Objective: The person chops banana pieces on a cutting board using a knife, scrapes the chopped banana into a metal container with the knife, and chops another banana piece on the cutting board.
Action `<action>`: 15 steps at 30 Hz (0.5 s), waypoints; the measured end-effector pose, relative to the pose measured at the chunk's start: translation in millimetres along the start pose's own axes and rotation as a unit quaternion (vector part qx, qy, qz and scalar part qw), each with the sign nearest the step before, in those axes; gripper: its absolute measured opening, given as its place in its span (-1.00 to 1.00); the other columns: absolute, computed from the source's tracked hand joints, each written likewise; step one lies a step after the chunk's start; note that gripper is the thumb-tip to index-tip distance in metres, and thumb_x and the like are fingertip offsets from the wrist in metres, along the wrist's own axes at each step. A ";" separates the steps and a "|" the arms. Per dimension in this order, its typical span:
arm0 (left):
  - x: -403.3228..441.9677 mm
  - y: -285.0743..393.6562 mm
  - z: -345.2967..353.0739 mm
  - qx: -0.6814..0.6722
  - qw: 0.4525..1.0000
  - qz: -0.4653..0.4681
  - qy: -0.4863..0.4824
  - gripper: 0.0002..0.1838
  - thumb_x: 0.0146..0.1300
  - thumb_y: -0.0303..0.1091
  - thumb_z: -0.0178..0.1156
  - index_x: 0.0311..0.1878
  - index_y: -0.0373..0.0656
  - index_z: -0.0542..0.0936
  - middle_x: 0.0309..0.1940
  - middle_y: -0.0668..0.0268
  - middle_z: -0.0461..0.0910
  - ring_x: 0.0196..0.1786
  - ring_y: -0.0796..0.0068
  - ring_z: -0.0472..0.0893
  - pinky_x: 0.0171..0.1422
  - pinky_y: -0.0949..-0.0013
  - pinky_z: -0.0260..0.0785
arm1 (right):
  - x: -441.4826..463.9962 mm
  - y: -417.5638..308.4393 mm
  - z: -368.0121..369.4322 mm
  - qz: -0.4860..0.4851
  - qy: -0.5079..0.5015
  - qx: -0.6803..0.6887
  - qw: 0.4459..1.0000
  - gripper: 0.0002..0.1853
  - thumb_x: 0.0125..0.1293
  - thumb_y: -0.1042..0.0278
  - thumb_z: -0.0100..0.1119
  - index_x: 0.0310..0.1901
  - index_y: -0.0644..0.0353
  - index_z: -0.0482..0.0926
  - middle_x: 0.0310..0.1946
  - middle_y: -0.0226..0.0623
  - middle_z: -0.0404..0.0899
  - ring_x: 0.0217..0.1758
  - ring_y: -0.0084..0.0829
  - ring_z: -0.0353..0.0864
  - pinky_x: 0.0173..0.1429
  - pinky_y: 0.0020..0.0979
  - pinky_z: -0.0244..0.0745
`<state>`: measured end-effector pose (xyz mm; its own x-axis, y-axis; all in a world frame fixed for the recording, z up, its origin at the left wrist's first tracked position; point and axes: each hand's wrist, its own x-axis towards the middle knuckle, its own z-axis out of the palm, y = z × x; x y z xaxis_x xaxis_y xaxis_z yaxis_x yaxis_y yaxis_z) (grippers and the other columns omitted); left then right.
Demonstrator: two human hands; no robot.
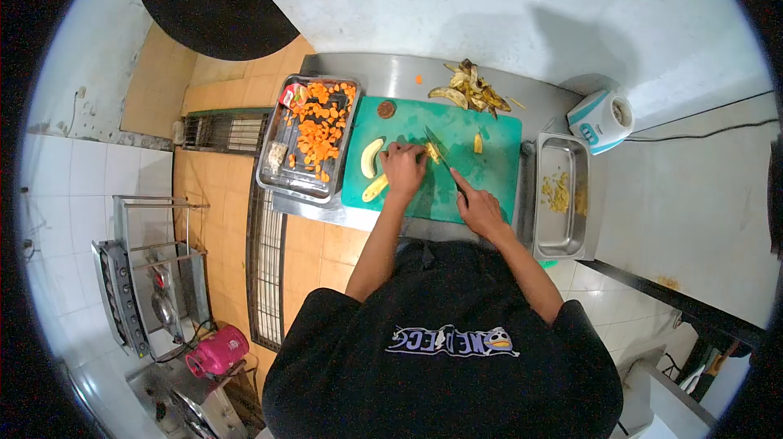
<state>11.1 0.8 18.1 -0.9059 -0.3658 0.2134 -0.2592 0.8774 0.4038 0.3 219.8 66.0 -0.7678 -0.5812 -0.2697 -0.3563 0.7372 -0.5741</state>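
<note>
Glinting to my left, a rectangular tray [308, 194] holds orange carrot rounds [316, 137]. My curled left hand [404, 168] steadies a yellow banana piece [432, 153] on the flat green board [497, 174]; my right hand [483, 213] grips a narrow-bladed knife [443, 151], left of a steel pan [559, 237].

before you on the worktop [383, 72] lies the cutting board [489, 174], two bananas [368, 159] on its left side. the tray [281, 121] with carrot pieces [318, 141] sits left, the pan [559, 237] right, peels [469, 90] at the board's far edge.
</note>
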 end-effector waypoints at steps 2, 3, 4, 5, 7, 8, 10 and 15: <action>1.0 -1.8 0.2 -0.021 1.000 -0.004 -0.001 -0.81 0.16 -0.22 0.45 -0.14 0.09 0.82 -0.20 0.43 0.79 0.04 0.25 0.58 0.14 0.07 0.24 | -1.1 -2.9 -0.4 -0.003 0.007 0.000 1.000 -0.30 0.49 0.22 0.05 0.63 -0.37 0.16 -0.45 0.13 0.68 -0.37 0.22 0.69 -0.10 0.21 0.59; 1.3 -2.8 1.0 -0.021 1.000 -0.003 -0.001 -0.81 0.16 -0.22 0.45 -0.14 0.09 0.82 -0.20 0.43 0.79 0.04 0.25 0.58 0.14 0.07 0.24 | -1.0 -3.8 -0.9 -0.002 0.009 0.001 1.000 -0.30 0.49 0.22 0.05 0.63 -0.37 0.16 -0.45 0.13 0.68 -0.37 0.22 0.69 -0.10 0.21 0.59; 0.0 -3.8 1.6 -0.030 1.000 -0.005 0.007 -0.82 0.17 -0.23 0.45 -0.14 0.10 0.82 -0.20 0.43 0.79 0.04 0.25 0.58 0.14 0.07 0.24 | -1.9 -4.7 -1.0 0.002 -0.002 -0.009 1.000 -0.30 0.49 0.22 0.05 0.63 -0.37 0.16 -0.46 0.13 0.68 -0.37 0.22 0.69 -0.10 0.22 0.59; -1.2 -4.8 2.2 -0.039 0.999 -0.007 0.015 -0.83 0.18 -0.23 0.44 -0.14 0.11 0.82 -0.19 0.43 0.79 0.04 0.24 0.58 0.14 0.07 0.24 | -2.6 -5.7 -1.1 0.006 -0.013 -0.018 1.000 -0.30 0.49 0.22 0.05 0.63 -0.37 0.16 -0.46 0.13 0.67 -0.38 0.22 0.68 -0.10 0.23 0.58; -1.3 -6.8 1.5 -0.043 0.999 -0.014 0.011 -0.82 0.18 -0.23 0.45 -0.13 0.12 0.82 -0.19 0.43 0.79 0.04 0.24 0.59 0.14 0.07 0.25 | -2.2 -6.3 -0.9 0.000 -0.010 -0.005 1.000 -0.30 0.48 0.23 0.05 0.62 -0.37 0.16 -0.47 0.12 0.67 -0.38 0.23 0.68 -0.11 0.24 0.58; -2.1 -7.7 1.2 -0.047 0.999 -0.021 0.005 -0.81 0.18 -0.23 0.45 -0.12 0.13 0.81 -0.18 0.43 0.79 0.03 0.23 0.59 0.13 0.07 0.25 | -2.6 -6.6 -0.4 -0.004 -0.007 0.009 1.000 -0.30 0.48 0.23 0.05 0.62 -0.37 0.17 -0.47 0.12 0.67 -0.38 0.23 0.68 -0.11 0.24 0.58; -1.8 -5.0 -4.0 -0.054 0.998 -0.014 0.014 -0.80 0.17 -0.22 0.46 -0.11 0.14 0.81 -0.18 0.43 0.79 0.03 0.23 0.59 0.13 0.06 0.26 | -2.0 -4.7 1.4 -0.003 -0.012 -0.002 1.000 -0.30 0.48 0.23 0.05 0.62 -0.37 0.17 -0.47 0.12 0.67 -0.38 0.23 0.68 -0.12 0.25 0.57; 0.1 -4.9 -9.9 -0.049 0.999 -0.011 0.001 -0.75 0.21 -0.11 0.45 -0.05 0.17 0.80 -0.11 0.41 0.79 0.06 0.23 0.61 0.15 0.02 0.28 | -3.2 -6.9 0.0 -0.010 -0.004 -0.008 1.000 -0.30 0.48 0.23 0.05 0.62 -0.36 0.18 -0.48 0.12 0.66 -0.39 0.22 0.68 -0.13 0.25 0.57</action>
<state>15.5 -6.5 25.0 -0.8999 -0.3851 0.2044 -0.2449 0.8344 0.4938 5.2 216.6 70.8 -0.7558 -0.5989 -0.2648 -0.3805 0.7308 -0.5668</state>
